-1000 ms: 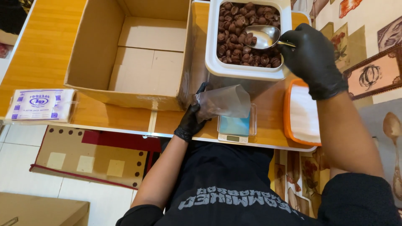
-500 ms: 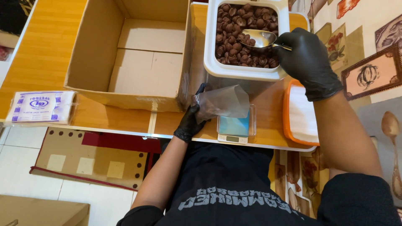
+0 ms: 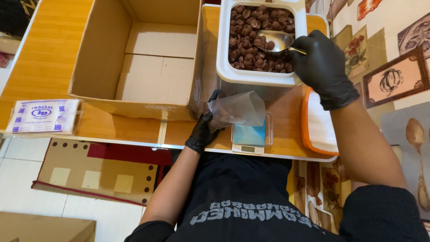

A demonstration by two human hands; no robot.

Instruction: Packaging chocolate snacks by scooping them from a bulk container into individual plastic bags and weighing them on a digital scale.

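My right hand (image 3: pixel 321 65), in a black glove, grips the handle of a metal scoop (image 3: pixel 274 41). The scoop's bowl lies among small brown round snacks (image 3: pixel 246 49) inside a white tub (image 3: pixel 224 54). A few pieces sit in the bowl. My left hand (image 3: pixel 205 125), also black-gloved, holds a clear plastic bag (image 3: pixel 239 109) by its mouth. The bag hangs just above a small digital scale (image 3: pixel 251 136) near the table's front edge.
An open cardboard box (image 3: pixel 103 58) stands left of the tub on the wooden table (image 3: pixel 45 54). A flat pack of plastic bags (image 3: pixel 42 116) lies at the left edge. An orange-rimmed white lid (image 3: pixel 319 125) lies right of the scale. Patterned rugs cover the floor.
My right hand and the scoop have slid slightly left and down into the snacks. The left hand and bag have stayed still.
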